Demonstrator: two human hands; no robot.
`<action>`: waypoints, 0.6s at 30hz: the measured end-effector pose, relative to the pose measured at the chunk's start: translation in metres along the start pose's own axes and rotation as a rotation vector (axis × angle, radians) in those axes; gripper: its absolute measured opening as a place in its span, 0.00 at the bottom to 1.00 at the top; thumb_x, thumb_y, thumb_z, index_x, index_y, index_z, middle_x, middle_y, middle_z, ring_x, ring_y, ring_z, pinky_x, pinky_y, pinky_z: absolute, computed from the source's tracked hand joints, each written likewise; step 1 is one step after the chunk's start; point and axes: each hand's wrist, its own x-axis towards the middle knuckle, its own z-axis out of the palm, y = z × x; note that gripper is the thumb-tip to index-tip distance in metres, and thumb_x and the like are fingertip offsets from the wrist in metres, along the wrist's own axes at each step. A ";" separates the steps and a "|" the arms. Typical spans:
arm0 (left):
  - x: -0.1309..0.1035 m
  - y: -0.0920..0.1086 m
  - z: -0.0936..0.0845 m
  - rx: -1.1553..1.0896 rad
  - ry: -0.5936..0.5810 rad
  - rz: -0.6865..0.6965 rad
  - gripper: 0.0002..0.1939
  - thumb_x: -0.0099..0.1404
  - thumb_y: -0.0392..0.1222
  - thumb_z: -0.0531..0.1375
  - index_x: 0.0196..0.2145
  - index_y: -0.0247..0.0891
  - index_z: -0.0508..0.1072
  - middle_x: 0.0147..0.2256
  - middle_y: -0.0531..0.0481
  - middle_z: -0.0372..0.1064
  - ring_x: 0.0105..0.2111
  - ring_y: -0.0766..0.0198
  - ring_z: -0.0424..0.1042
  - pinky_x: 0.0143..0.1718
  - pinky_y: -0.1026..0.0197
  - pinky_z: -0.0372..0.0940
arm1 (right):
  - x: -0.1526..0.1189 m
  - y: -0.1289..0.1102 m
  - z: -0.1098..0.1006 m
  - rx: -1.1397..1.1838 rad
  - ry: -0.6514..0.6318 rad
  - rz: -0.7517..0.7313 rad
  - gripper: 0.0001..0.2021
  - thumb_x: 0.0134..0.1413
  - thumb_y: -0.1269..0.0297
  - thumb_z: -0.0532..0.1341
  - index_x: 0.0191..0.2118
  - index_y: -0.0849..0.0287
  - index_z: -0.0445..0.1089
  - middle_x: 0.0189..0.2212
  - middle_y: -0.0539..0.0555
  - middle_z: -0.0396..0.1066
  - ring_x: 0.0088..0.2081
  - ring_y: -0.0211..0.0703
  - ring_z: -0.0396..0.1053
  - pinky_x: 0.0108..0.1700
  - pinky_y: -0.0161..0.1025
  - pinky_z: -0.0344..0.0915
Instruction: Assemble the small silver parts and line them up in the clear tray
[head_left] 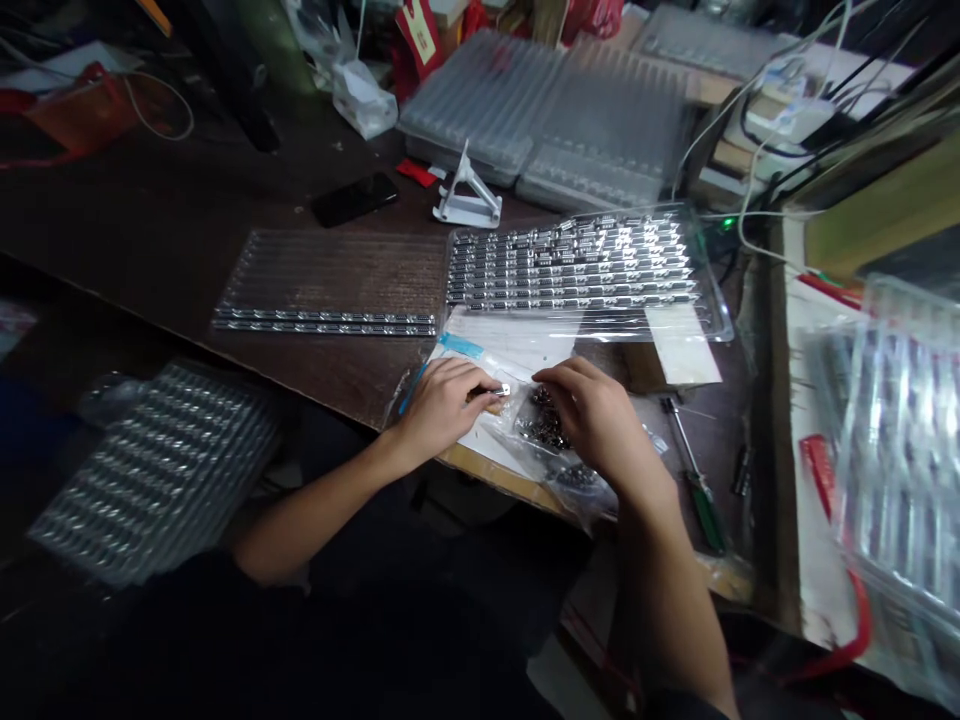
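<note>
Silvery and small, a metal piece (505, 391) is pinched in the left hand (447, 396) above the table (330, 368). The right hand (600, 412) is over loose metal parts (543, 422); whether its grip holds one, I cannot tell.

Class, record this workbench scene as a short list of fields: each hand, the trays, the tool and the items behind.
Left hand: pinching a small metal piece
Right hand: beside a pile of small metal parts; grip unclear
Left tray: clear, two filled rows along near edge
Right tray: many rows of metal parts
Tool: green-handled screwdriver
Behind left tray: dark phone, white stand
</note>
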 end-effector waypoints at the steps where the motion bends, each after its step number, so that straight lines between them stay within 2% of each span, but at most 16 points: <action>1: 0.000 0.000 -0.001 -0.018 0.008 0.014 0.04 0.67 0.40 0.64 0.34 0.39 0.77 0.35 0.50 0.78 0.39 0.57 0.74 0.43 0.55 0.64 | 0.001 0.001 0.001 0.002 0.016 0.013 0.10 0.65 0.70 0.54 0.42 0.59 0.73 0.39 0.57 0.75 0.39 0.45 0.72 0.43 0.41 0.66; 5: -0.003 0.002 -0.009 -0.103 0.152 0.077 0.04 0.69 0.40 0.62 0.36 0.39 0.76 0.36 0.49 0.78 0.39 0.59 0.76 0.44 0.55 0.66 | 0.007 -0.005 0.010 0.023 0.026 0.039 0.07 0.63 0.67 0.57 0.39 0.58 0.73 0.35 0.55 0.76 0.36 0.46 0.73 0.40 0.40 0.66; 8: -0.007 0.002 -0.018 -0.122 0.219 0.077 0.03 0.68 0.39 0.63 0.39 0.39 0.76 0.38 0.48 0.79 0.40 0.60 0.77 0.45 0.56 0.68 | 0.011 -0.016 0.020 0.113 0.005 -0.026 0.08 0.63 0.69 0.56 0.39 0.58 0.74 0.36 0.55 0.76 0.38 0.45 0.74 0.41 0.39 0.68; 11: -0.012 -0.001 -0.027 -0.129 0.233 0.032 0.08 0.66 0.39 0.65 0.44 0.40 0.75 0.40 0.49 0.79 0.41 0.60 0.77 0.47 0.57 0.69 | 0.013 -0.024 0.031 0.165 -0.051 -0.108 0.10 0.64 0.70 0.56 0.42 0.58 0.75 0.38 0.57 0.77 0.39 0.45 0.75 0.42 0.39 0.69; 14: -0.015 -0.008 -0.034 -0.131 0.226 -0.010 0.12 0.66 0.38 0.65 0.48 0.40 0.75 0.42 0.49 0.79 0.42 0.61 0.77 0.47 0.58 0.70 | 0.012 -0.029 0.039 0.057 -0.106 -0.145 0.12 0.66 0.69 0.54 0.44 0.59 0.75 0.41 0.58 0.76 0.40 0.46 0.74 0.43 0.40 0.70; 18: -0.013 -0.025 -0.049 -0.116 0.197 -0.002 0.06 0.67 0.36 0.63 0.42 0.40 0.77 0.41 0.49 0.79 0.43 0.62 0.77 0.47 0.60 0.70 | 0.010 -0.035 0.041 -0.148 -0.130 -0.186 0.13 0.64 0.74 0.54 0.46 0.59 0.75 0.40 0.58 0.75 0.39 0.46 0.73 0.41 0.40 0.69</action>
